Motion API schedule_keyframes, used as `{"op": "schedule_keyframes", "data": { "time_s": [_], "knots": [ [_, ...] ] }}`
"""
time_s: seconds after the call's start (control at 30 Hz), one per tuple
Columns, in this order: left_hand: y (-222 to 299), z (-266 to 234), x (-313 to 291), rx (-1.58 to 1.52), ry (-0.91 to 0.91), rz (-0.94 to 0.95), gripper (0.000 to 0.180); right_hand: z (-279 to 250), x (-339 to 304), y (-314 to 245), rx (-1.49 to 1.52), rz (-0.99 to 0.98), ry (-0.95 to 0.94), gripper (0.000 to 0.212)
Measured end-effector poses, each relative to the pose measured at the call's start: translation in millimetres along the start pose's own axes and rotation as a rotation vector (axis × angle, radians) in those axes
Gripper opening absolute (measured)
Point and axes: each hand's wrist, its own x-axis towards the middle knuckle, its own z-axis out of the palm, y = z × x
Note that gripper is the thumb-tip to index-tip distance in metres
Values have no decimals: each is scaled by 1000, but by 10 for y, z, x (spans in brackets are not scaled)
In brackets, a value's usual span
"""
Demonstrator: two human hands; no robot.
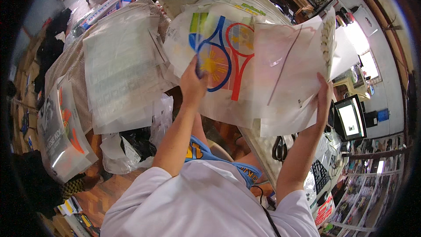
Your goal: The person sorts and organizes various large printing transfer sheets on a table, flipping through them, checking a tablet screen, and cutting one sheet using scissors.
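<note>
A translucent film sheet [243, 70] printed with a blue and a red racket and yellow sunbursts spans the space before me. My left hand [194, 83] is closed at its left edge, where the print is smeared by motion; the fingertips are partly hidden. At the right, my right hand [323, 98] grips the side of a whitish translucent sheet [289, 74], thumb on the front and fingers behind. This sheet overlaps the printed one and has a dark slanting line. Several more sheets seem to lie behind it.
A stack of translucent sheets [125, 70] covers the table at left, with a printed sheet [66, 127] hanging beside it. Black-handled scissors [279, 149] lie on the right table edge, near a keyboard [321, 174] and a lit monitor [351, 117]. Plastic bags [118, 153] sit below left.
</note>
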Motion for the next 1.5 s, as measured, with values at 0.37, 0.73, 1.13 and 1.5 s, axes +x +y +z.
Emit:
{"op": "schedule_keyframes", "data": {
  "time_s": [0.37, 0.73, 1.13, 1.5],
  "knots": [
    [745, 128, 1, -193, -56, 224, 64, 1536, -260, -1208, -343, -203, -514, 36],
    [-581, -128, -138, -476, -85, -314, 54, 2630, -1504, -202, -465, -238, -790, 71],
    [953, 488, -107, 37, -168, 443, 30, 1235, -1518, 437, 651, 227, -476, 66],
    [875, 696, -385, -170, -717, 671, 36, 1035, -1056, 334, 712, 495, -54, 47]
  ]
}}
